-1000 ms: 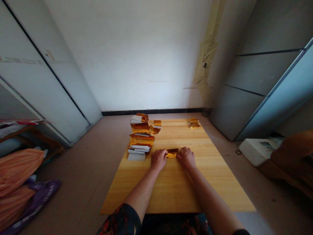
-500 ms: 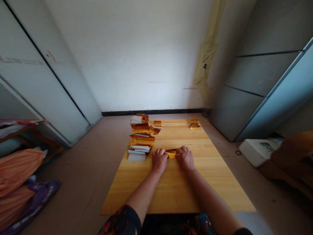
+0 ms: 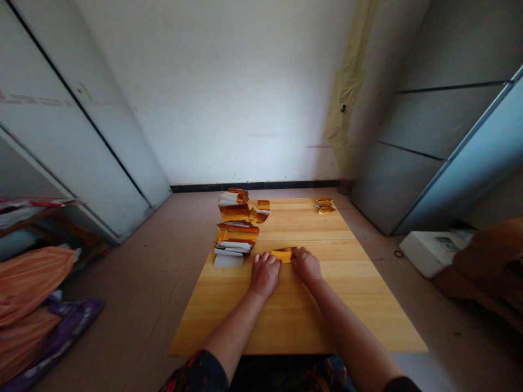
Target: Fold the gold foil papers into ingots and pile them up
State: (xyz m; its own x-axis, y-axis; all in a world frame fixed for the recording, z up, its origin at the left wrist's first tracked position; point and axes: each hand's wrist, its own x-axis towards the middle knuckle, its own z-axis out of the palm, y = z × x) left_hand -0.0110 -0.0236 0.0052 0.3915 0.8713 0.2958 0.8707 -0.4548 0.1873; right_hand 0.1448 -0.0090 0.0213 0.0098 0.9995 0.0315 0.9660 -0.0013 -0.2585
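While both my hands rest on the counter [image 3: 294,321], just below the middle of the frame, the gold paper strip [image 3: 283,255] lies between them, its long axis running nearly sideways across the picture, the right end perhaps a touch higher than the left. From my right hand [image 3: 306,265] the strip lies to the left: the fingers curl over its right end and appear to have it pinched there. From my left hand [image 3: 265,274] it lies up and to the right; those fingers are bent by its lower left corner, and whether they grip the paper or only press beside it I cannot make out. I judge the right hand the nearer, since it covers one end, while much of the left end shows past my left fingertips. Left of the strip and higher in the frame, near my left hand, is a stack of gold sheets [image 3: 237,234], with a white sheet [image 3: 229,261] at its lower edge; above that lie a smaller bundle [image 3: 233,197] and a loose gold piece [image 3: 258,216]. Well apart, at the counter's upper right, sit folded gold pieces [image 3: 325,205].
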